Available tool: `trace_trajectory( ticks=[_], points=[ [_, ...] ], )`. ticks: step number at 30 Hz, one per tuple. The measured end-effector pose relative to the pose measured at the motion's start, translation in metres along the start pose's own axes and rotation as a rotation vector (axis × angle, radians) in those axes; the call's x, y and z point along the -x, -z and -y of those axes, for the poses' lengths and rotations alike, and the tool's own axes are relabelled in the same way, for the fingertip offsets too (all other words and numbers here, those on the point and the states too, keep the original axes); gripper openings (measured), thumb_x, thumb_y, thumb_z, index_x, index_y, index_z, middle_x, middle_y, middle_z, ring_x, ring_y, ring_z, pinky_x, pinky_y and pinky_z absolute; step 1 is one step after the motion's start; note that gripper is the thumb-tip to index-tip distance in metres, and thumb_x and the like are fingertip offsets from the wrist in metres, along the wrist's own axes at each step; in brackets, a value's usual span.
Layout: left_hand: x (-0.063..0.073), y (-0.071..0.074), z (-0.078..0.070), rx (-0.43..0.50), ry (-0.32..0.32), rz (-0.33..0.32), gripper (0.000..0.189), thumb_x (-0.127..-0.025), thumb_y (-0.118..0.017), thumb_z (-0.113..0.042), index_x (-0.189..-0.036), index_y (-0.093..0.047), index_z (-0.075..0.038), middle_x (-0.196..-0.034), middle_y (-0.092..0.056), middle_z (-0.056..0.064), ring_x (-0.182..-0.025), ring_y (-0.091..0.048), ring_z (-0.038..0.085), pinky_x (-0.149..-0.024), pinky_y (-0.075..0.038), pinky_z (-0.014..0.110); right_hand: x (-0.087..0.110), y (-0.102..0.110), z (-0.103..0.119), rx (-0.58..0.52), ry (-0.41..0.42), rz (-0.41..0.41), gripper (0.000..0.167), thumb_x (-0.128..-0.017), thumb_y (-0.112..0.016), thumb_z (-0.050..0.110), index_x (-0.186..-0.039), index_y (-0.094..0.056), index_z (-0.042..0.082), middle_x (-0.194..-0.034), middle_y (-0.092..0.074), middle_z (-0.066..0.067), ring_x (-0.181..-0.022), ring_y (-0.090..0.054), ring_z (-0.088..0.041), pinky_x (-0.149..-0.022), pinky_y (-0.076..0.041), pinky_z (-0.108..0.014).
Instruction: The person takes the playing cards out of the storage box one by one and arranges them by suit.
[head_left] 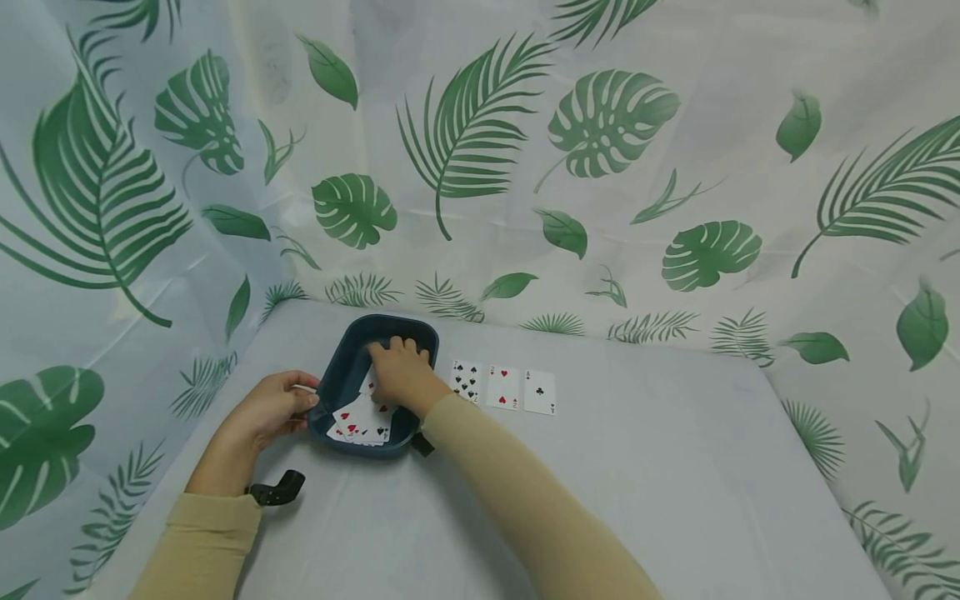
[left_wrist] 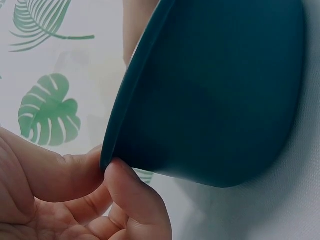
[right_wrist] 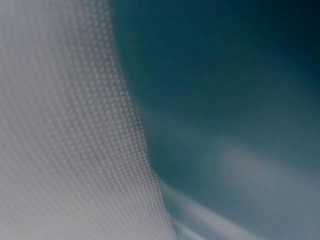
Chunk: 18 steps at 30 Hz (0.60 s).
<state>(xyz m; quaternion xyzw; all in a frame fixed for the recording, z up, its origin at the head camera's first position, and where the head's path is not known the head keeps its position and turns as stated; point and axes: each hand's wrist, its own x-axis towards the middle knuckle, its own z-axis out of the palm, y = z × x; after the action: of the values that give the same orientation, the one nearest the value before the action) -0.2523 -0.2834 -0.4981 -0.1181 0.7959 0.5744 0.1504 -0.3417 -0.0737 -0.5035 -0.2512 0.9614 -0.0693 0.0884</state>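
Note:
A dark blue plastic basin stands on the white-covered table, with several loose playing cards in its near end. At its left side my left hand pinches the rim between thumb and fingers, plain in the left wrist view, where the basin's outer wall fills much of the picture. My right hand reaches down into the basin over the cards. Its fingertips are hidden, so I cannot tell whether they grip a card. In the right wrist view only the basin's wall and white cloth show.
Right of the basin, three face-up cards lie in a row: a black card with several pips, a two of hearts and an ace of clubs. A leaf-printed curtain borders the table behind and at the sides.

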Motion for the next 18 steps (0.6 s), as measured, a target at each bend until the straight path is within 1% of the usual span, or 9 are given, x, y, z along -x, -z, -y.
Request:
trace_trajectory(
  ticks=[8,14,18],
  points=[
    [-0.0004,0.0002,0.0006,-0.002,0.004,-0.003,0.034,-0.107,-0.057,-0.003,-0.14,-0.052,0.006,-0.096,-0.061,0.006,-0.079,-0.058,0.019,-0.067,-0.057,0.032,-0.0007,-0.0007,0.0004,0.001,0.001,0.002,0.087,-0.091,-0.085,0.04,-0.165,-0.041,0.025,-0.16,-0.049,-0.013,-0.144,-0.047,-0.035,-0.118,-0.042,-0.059],
    [0.0005,-0.0007,-0.0007,-0.007,0.007,-0.01,0.034,-0.108,-0.057,-0.003,-0.14,-0.052,0.007,-0.098,-0.062,0.008,-0.079,-0.058,0.019,-0.068,-0.057,0.033,-0.0008,-0.0001,0.0004,-0.003,-0.009,0.005,0.086,-0.091,-0.085,0.04,-0.165,-0.042,0.029,-0.16,-0.049,-0.011,-0.143,-0.046,-0.034,-0.119,-0.041,-0.059],
    [0.0006,-0.001,-0.0004,-0.014,0.008,-0.013,0.035,-0.108,-0.056,-0.004,-0.141,-0.052,0.007,-0.1,-0.061,0.009,-0.079,-0.057,0.019,-0.068,-0.057,0.032,-0.001,-0.0007,-0.0002,-0.027,-0.002,-0.004,0.086,-0.089,-0.086,0.036,-0.164,-0.044,0.03,-0.158,-0.049,-0.01,-0.141,-0.046,-0.033,-0.117,-0.041,-0.057]
  ],
)
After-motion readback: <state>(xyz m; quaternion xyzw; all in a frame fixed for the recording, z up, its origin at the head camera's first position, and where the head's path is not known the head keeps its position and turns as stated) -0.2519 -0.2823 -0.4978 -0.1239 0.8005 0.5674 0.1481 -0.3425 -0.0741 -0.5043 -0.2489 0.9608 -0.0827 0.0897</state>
